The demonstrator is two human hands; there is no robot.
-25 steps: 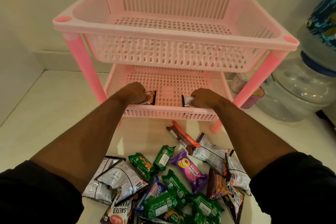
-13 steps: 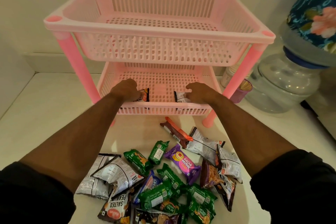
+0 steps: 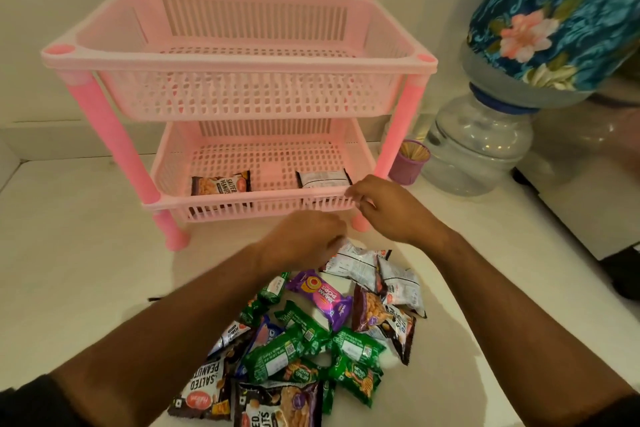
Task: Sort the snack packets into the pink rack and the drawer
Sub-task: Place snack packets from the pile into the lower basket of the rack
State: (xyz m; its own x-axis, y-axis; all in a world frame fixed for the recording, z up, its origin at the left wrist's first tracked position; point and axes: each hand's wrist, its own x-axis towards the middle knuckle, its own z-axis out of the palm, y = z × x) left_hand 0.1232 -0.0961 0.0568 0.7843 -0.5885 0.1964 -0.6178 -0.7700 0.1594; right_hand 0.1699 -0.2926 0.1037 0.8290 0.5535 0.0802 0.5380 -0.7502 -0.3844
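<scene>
The pink rack [image 3: 242, 66] stands on the white counter with two tiers; its top tier holds nothing. In the lower tier [image 3: 266, 202] lie two packets: a salted peanuts packet [image 3: 220, 183] at the left and a white-backed packet [image 3: 323, 178] at the right. A pile of snack packets lies in front, with a purple packet [image 3: 322, 295], several green packets [image 3: 287, 352] and white packets [image 3: 353, 263]. My left hand [image 3: 304, 239] hovers blurred over the pile's far end, fingers curled downward. My right hand [image 3: 388, 210] is at the lower tier's front right rim, holding nothing.
A large water bottle [image 3: 478, 146] with a floral cover [image 3: 554, 10] stands right of the rack. A small purple cup of toothpicks [image 3: 410, 161] sits between them. The wall runs close behind the rack. No drawer is in view.
Both hands let go of the two packets in the lower tier and drew back. The left hand came down to the pile; the right hand is at the rack's front rim.
</scene>
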